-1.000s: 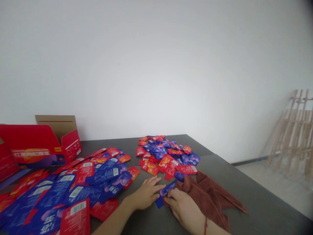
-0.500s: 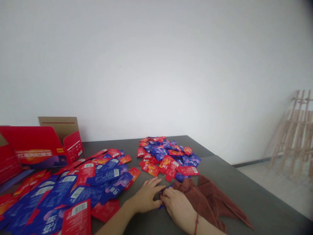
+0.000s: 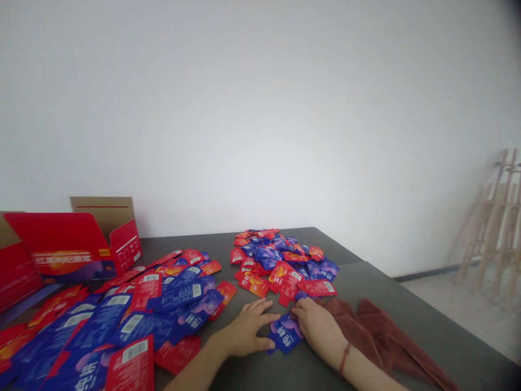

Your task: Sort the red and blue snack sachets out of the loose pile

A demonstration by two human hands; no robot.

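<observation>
A blue packet [image 3: 285, 332] with purple shapes and white lettering lies flat on the dark table between my hands. My left hand [image 3: 249, 328] rests at its left side, fingers spread, with the thumb and a fingertip touching its edge. Over the packet's right edge is my right hand [image 3: 317, 327], its fingers bent together and a red string around the wrist. A brown cloth [image 3: 380, 334] runs out from under that hand and lies crumpled to the right; the fingers appear closed on its near end, partly hidden.
Beyond my hands spreads a pile of red and blue packets [image 3: 280, 258]. More, larger-looking packets [image 3: 134, 309] cover the table's left part. An open red carton [image 3: 67, 233] stands at the back left. Wooden easels [image 3: 494, 228] lean against the wall at right.
My right hand has moved right, away from my left hand, and the cloth has shifted right with it. The blue packet, mostly covered before, now shows its printed face.
</observation>
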